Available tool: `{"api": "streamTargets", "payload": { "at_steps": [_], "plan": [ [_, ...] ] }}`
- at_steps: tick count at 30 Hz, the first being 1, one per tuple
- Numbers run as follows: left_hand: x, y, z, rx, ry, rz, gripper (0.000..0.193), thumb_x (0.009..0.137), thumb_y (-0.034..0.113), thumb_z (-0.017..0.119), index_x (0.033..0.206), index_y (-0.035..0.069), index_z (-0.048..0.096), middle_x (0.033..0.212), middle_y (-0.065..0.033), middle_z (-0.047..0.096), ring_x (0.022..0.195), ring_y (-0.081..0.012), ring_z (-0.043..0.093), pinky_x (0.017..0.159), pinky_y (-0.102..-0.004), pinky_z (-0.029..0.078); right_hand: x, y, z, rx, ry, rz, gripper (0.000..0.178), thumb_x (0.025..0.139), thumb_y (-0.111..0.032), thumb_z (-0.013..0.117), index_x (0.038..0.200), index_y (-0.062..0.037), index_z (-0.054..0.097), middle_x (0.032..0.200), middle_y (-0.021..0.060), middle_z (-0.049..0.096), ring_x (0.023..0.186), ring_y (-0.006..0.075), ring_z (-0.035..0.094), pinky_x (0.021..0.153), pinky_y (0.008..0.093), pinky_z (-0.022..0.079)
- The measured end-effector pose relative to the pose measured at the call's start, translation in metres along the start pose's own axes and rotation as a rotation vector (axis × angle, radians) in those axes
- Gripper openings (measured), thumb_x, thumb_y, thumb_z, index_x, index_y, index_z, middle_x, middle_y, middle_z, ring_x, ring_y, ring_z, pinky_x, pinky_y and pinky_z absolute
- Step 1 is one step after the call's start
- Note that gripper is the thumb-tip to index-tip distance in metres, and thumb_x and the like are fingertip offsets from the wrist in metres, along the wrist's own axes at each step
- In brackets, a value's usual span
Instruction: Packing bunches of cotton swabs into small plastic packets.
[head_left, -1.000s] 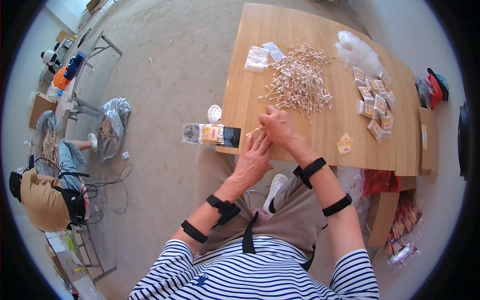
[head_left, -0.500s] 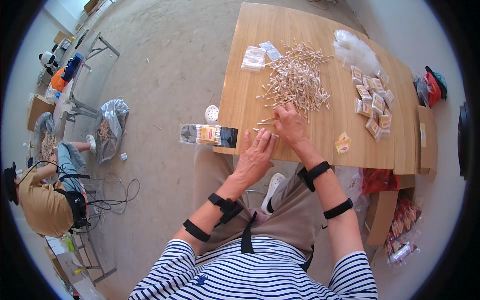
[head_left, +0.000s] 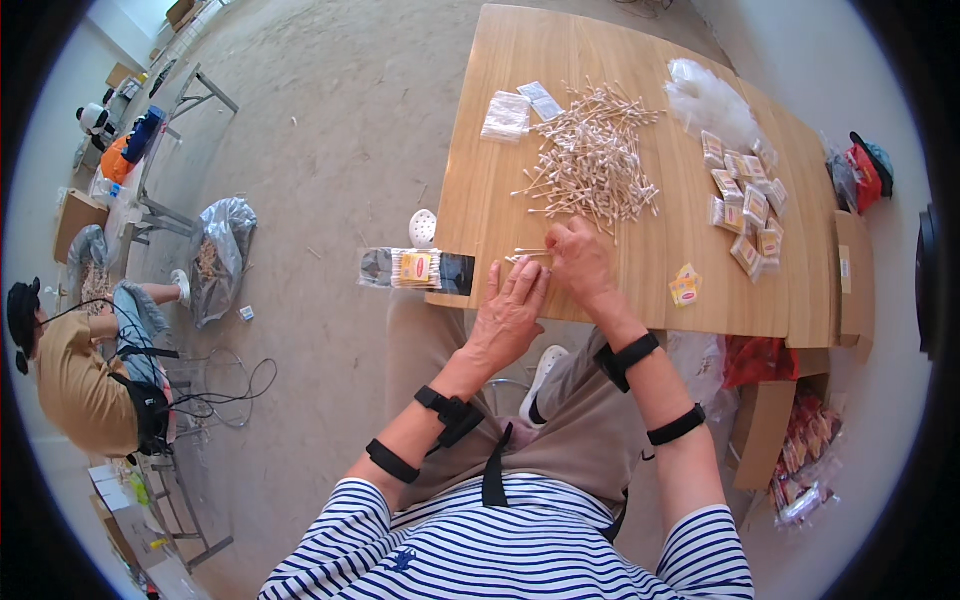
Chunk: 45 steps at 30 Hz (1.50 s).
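My left hand (head_left: 510, 308) lies flat at the table's near edge, fingers stretched out and fingertips touching a few cotton swabs (head_left: 526, 256). Just to its right, my right hand (head_left: 580, 262) has its fingers pinched together at the right end of these swabs; the fingertips are partly hidden. A large loose pile of cotton swabs (head_left: 597, 155) spreads over the table beyond my right hand. Left of my left hand, a bundle of cotton swabs with a yellow and red card (head_left: 415, 268) sits in a dark, clear-sided holder at the table's edge.
On the wooden table (head_left: 650, 270) are filled swab packs (head_left: 745, 205), clear plastic bags (head_left: 712, 105), a stack of clear bags (head_left: 506, 117) and yellow cards (head_left: 685, 286). Cartons (head_left: 765, 430) stand at the right. A seated person (head_left: 90, 385) works at the left by a clear sack (head_left: 222, 260).
My right hand has moved slightly nearer and brought swabs down beside the ones at my left fingertips. My left hand has barely moved. The person at the left has shifted posture.
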<state>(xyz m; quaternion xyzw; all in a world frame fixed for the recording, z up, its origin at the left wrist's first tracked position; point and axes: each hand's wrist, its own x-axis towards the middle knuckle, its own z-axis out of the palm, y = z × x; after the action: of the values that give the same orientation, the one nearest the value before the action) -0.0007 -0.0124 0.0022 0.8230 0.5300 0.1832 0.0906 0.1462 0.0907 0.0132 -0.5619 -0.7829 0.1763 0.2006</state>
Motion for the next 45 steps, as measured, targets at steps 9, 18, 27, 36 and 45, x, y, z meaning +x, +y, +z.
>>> {"api": "streamTargets", "payload": {
  "at_steps": [9,18,27,36,45],
  "plan": [
    [-0.003,0.000,-0.001,-0.029,-0.009,-0.002,0.098,0.065,0.028,0.086,0.146,-0.001,0.040,0.147,-0.0167,0.038,0.145,-0.0331,0.031,0.119,-0.0568,0.020,-0.008,-0.006,0.003,0.013,0.019,-0.011,0.004,0.085,-0.008,0.062,0.087,-0.0079,0.065,0.092,0.0162,0.061,0.084,0.0397,0.066,0.071,0.0489,0.054],
    [0.003,-0.011,-0.008,-0.009,-0.001,-0.028,0.110,0.062,0.036,0.087,0.150,-0.004,0.036,0.160,-0.0168,0.028,0.151,-0.0311,0.023,0.122,-0.0540,0.015,-0.015,-0.004,0.005,0.040,0.063,-0.027,0.003,0.085,-0.007,0.062,0.086,-0.0068,0.064,0.093,0.0167,0.061,0.085,0.0402,0.065,0.071,0.0498,0.054],
    [0.009,-0.009,-0.009,0.037,-0.090,-0.060,0.118,0.060,0.044,0.088,0.153,0.001,0.030,0.162,-0.0158,0.026,0.152,-0.0299,0.021,0.123,-0.0531,0.015,0.005,-0.002,0.000,-0.040,0.240,-0.024,0.006,0.083,-0.006,0.062,0.088,-0.0055,0.065,0.094,0.0168,0.061,0.086,0.0380,0.065,0.073,0.0481,0.053],
    [0.009,-0.008,-0.005,0.047,-0.081,-0.079,0.120,0.058,0.043,0.089,0.154,0.003,0.029,0.162,-0.0136,0.027,0.152,-0.0278,0.022,0.124,-0.0531,0.014,0.039,0.020,-0.006,-0.276,0.267,-0.122,0.006,0.077,-0.005,0.062,0.081,-0.0055,0.066,0.089,0.0132,0.057,0.089,0.0325,0.062,0.079,0.0449,0.051],
    [0.011,-0.009,-0.006,0.050,-0.067,-0.072,0.119,0.058,0.044,0.089,0.153,0.002,0.031,0.161,-0.0137,0.028,0.152,-0.0283,0.023,0.123,-0.0531,0.015,0.009,0.013,-0.011,-0.015,0.035,0.019,0.011,0.083,-0.012,0.063,0.078,-0.0058,0.069,0.091,0.0152,0.066,0.088,0.0357,0.066,0.076,0.0464,0.053]
  ]
}}
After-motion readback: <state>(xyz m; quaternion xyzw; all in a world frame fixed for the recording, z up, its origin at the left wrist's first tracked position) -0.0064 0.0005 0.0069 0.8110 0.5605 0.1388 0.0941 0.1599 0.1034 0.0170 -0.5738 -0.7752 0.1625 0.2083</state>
